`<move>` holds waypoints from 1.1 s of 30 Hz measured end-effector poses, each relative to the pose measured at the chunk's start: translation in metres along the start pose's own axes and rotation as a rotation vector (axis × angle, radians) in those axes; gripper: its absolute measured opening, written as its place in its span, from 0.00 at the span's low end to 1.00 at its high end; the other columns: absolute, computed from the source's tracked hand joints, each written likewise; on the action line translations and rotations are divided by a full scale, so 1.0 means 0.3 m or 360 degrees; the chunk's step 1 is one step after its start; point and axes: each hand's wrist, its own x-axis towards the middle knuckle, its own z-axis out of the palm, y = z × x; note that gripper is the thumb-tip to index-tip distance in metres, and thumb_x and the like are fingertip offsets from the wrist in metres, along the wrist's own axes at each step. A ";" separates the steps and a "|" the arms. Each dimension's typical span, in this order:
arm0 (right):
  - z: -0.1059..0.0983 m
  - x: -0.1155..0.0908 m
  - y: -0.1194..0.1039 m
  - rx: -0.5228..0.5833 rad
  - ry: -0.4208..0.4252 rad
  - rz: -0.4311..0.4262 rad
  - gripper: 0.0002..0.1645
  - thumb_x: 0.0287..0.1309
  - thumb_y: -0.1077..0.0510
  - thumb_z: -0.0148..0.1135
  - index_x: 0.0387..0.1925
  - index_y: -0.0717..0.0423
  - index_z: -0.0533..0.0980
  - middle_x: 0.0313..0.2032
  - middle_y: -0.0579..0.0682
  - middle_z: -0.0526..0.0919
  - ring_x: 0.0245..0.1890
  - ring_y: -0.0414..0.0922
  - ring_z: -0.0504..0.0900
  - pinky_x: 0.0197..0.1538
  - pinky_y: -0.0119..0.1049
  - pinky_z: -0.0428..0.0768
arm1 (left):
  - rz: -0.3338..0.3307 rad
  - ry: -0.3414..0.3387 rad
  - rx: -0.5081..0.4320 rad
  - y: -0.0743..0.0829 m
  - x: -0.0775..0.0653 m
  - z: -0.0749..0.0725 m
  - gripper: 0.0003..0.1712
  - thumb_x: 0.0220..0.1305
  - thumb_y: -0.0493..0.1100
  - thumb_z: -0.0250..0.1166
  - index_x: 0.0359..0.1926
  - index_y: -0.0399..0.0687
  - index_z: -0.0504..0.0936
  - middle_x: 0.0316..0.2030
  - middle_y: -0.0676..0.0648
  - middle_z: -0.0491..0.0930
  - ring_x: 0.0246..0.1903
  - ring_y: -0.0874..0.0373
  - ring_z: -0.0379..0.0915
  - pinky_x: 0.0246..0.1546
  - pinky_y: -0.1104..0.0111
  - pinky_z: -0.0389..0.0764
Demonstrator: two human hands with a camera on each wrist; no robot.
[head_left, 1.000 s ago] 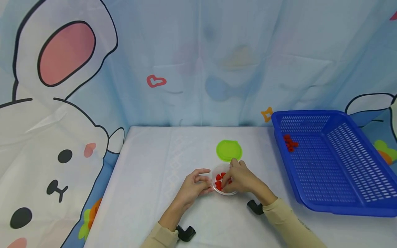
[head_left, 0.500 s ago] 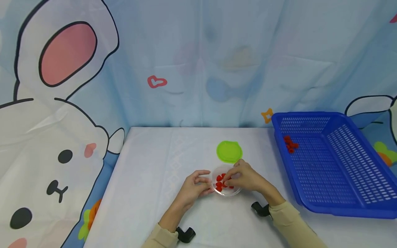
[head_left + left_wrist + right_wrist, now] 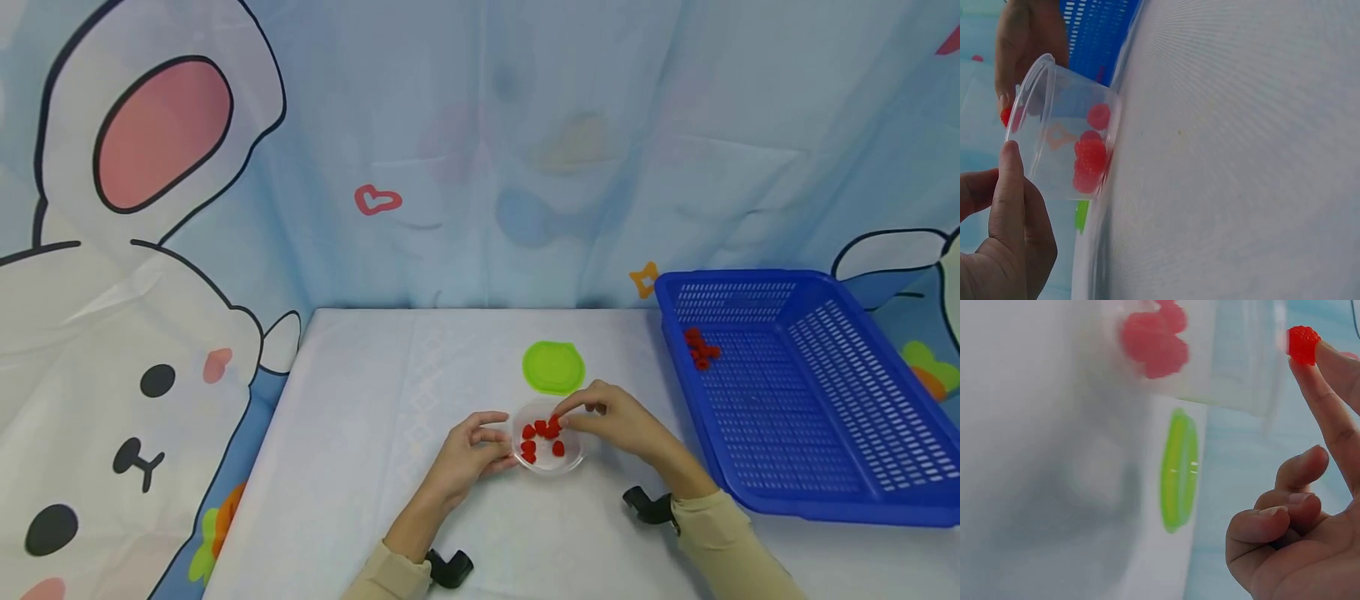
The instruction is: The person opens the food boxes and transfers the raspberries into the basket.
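Observation:
My right hand point(image 3: 615, 417) pinches a red raspberry point(image 3: 1303, 344) between thumb and index finger, at rim height of a clear plastic cup point(image 3: 1054, 150). Its other fingers are curled toward the palm in the right wrist view. From the left, my left hand point(image 3: 472, 446) holds the cup's side, with a fingertip at the rim in the left wrist view. Several more raspberries point(image 3: 528, 447) lie on the cup's bottom. The cup stands upright on the white-covered table.
A round green lid point(image 3: 553, 367) lies just behind the cup. At the right, a large blue basket point(image 3: 810, 500) holds a small pile of red pieces point(image 3: 702, 350) in its left corner. Behind the table hangs a printed curtain point(image 3: 465, 150).
My right hand has come up from inside the cup and shifted right, bringing a raspberry to the rim. My left hand keeps its place on the cup.

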 end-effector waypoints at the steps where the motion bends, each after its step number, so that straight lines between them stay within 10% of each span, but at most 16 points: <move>1: -0.007 -0.002 0.008 0.0011 0.0007 -0.0005 0.07 0.51 0.47 0.67 0.35 0.39 0.83 0.28 0.50 0.71 0.33 0.49 0.66 0.30 0.36 0.67 | 0.0002 -0.0002 -0.0003 -0.001 0.000 0.000 0.23 0.57 0.30 0.63 0.54 0.40 0.71 0.39 0.36 0.74 0.34 0.48 0.78 0.40 0.58 0.81; 20: -0.305 -0.112 -0.149 -0.0091 0.0326 0.0033 0.14 0.56 0.46 0.62 0.42 0.46 0.81 0.18 0.52 0.61 0.17 0.47 0.61 0.17 0.37 0.62 | -0.0004 -0.0018 -0.0001 -0.003 0.002 -0.003 0.23 0.57 0.29 0.62 0.55 0.40 0.71 0.39 0.36 0.74 0.34 0.48 0.79 0.40 0.58 0.81; 28: -0.552 -0.098 -0.026 -0.0176 0.0474 0.0374 0.31 0.53 0.35 0.57 0.53 0.49 0.76 0.43 0.55 0.73 0.45 0.53 0.68 0.43 0.51 0.71 | -0.0004 -0.0010 0.0016 0.000 0.002 -0.001 0.23 0.57 0.30 0.63 0.55 0.41 0.71 0.39 0.37 0.74 0.34 0.49 0.79 0.40 0.59 0.81; 33: -0.642 -0.052 0.143 -0.0104 0.0488 0.0556 0.42 0.51 0.31 0.56 0.58 0.56 0.70 0.61 0.60 0.61 0.63 0.63 0.53 0.55 0.70 0.55 | -0.0002 -0.0004 0.0015 0.002 0.003 0.000 0.24 0.57 0.29 0.63 0.55 0.41 0.71 0.39 0.37 0.74 0.34 0.49 0.78 0.40 0.58 0.81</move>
